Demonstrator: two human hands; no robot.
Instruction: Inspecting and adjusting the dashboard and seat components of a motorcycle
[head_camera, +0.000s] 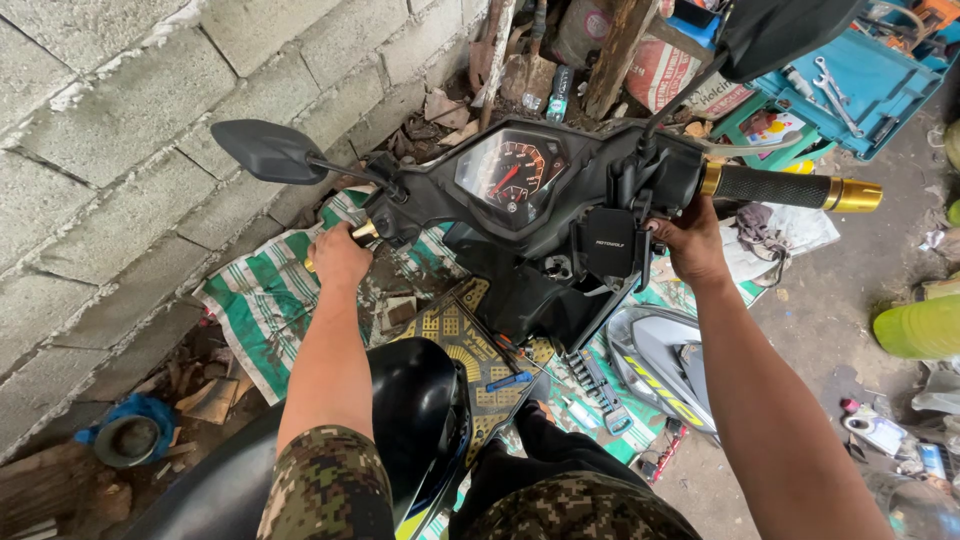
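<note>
My left hand (338, 257) wraps shut round the grip left of the speedometer (510, 168) while my right hand (692, 243) pinches the black housing (655, 180) right of it—fingers closed, steadying the scooter's handlebar—gold-tipped grip (790, 187) left free.

Two hands – left hand (338, 255), right hand (692, 243) – on one scooter handlebar (560, 180). Two mirrors (268, 150), one round dial (510, 168), two wrenches (830, 92) in one blue toolbox (870, 75).

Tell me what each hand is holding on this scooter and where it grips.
The left hand wraps the handlebar's left grip. The right hand holds the handlebar at the switch housing, inboard of the black and gold right grip.
</note>
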